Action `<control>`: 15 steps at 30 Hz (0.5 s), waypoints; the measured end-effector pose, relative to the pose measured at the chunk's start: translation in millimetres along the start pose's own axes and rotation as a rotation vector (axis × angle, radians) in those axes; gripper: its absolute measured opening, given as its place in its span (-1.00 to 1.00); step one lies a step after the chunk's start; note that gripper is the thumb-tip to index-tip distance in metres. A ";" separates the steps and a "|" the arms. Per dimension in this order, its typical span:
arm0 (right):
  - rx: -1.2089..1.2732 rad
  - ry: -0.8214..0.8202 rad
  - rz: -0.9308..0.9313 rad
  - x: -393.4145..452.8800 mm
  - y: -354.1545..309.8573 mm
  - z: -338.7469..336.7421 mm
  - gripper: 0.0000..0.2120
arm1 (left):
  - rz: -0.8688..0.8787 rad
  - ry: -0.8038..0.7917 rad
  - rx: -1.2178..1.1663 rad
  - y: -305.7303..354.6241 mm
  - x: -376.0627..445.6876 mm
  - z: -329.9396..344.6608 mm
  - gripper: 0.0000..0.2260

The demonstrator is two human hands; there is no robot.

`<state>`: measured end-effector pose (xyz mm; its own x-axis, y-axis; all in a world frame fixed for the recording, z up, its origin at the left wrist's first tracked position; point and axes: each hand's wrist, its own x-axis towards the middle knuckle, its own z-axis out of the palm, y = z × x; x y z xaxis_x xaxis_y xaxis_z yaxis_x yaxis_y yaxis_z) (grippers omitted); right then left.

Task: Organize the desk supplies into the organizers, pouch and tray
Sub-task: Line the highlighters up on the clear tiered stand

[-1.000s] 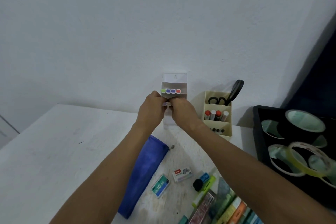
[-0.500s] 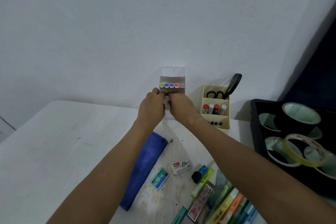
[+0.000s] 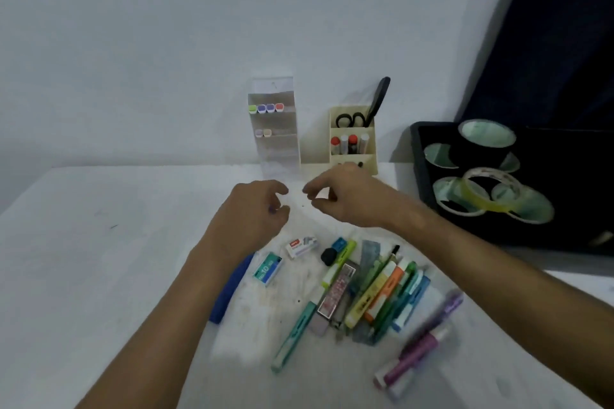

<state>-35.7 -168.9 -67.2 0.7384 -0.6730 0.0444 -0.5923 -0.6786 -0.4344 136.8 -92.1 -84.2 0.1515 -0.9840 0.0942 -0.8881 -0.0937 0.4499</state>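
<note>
Both grips hang loosely curled and empty above the tabletop [image 3: 83, 259], left hand [image 3: 255, 209] and right hand [image 3: 345, 199] nearly fingertip to fingertip. Just beyond them stands the clear organizer [image 3: 274, 129] with 6 markers, the cream organizer [image 3: 354, 139] beside it. Below the grips lie the loose pens [image 3: 375, 292]; under the left forearm, the blue pouch [image 3: 232, 289]. Right of them sits the black tray [image 3: 428, 169] with tape rolls.

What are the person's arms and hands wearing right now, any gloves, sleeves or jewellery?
Nothing visible: the left hand and right hand are bare, with no gloves, rings, watch or bands showing. Both forearms are uncovered to the frame edge, so no sleeves appear.
</note>
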 end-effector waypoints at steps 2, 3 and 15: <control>-0.004 -0.092 0.036 -28.4 8.1 -0.4 -0.70 | 0.036 -0.137 0.029 9.2 -15.3 8.4 -0.72; -0.005 -0.139 0.051 -42.0 12.6 0.4 -0.70 | 0.048 -0.209 0.043 13.7 -21.9 13.3 -0.72; -0.075 -0.352 0.079 -101.8 43.6 42.9 -0.69 | -0.076 -0.576 0.200 11.4 -76.3 39.7 -0.68</control>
<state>-122.9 -117.3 -129.3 0.7471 -0.5908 -0.3045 -0.6646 -0.6567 -0.3565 97.9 -24.1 -121.5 0.0081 -0.8921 -0.4518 -0.9567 -0.1383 0.2561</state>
